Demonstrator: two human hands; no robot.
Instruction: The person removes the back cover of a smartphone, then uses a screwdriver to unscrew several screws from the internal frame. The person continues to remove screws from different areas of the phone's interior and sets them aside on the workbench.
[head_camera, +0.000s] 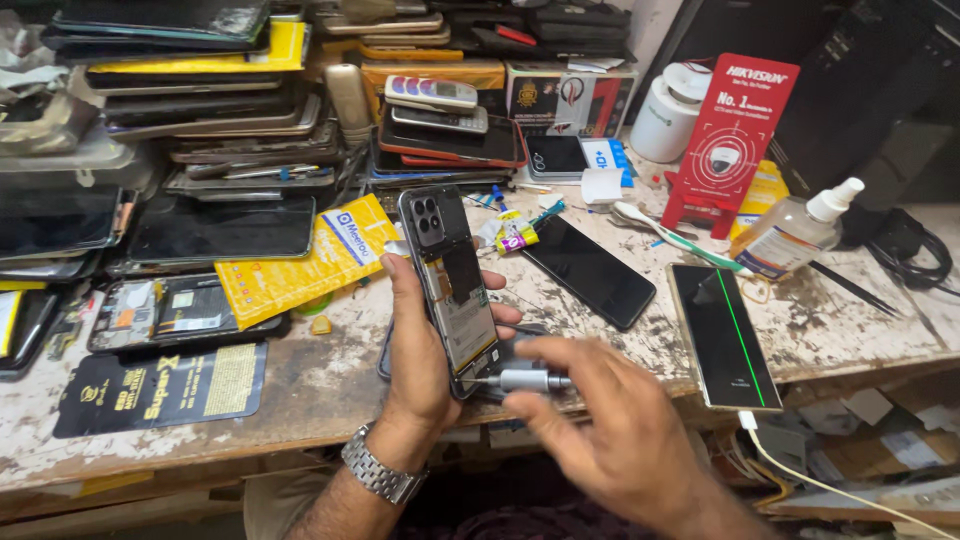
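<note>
My left hand (418, 350) holds an opened smartphone (450, 280) upright on its edge, back cover off, with the camera block at the top and the battery and inner parts showing. My right hand (610, 430) grips a small silver screwdriver (525, 380) whose tip touches the lower part of the phone. A metal wristwatch (380, 472) sits on my left wrist. Both hands hover over the front edge of the worn workbench (330, 385).
A black phone (590, 270) lies face up behind the hands. Another phone (725, 335) with a green line on its screen lies at the right, with a white cable. Stacks of phones and screens (200, 120) fill the back left. A spray bottle (795, 230) and red card stand (730, 135) are at the right.
</note>
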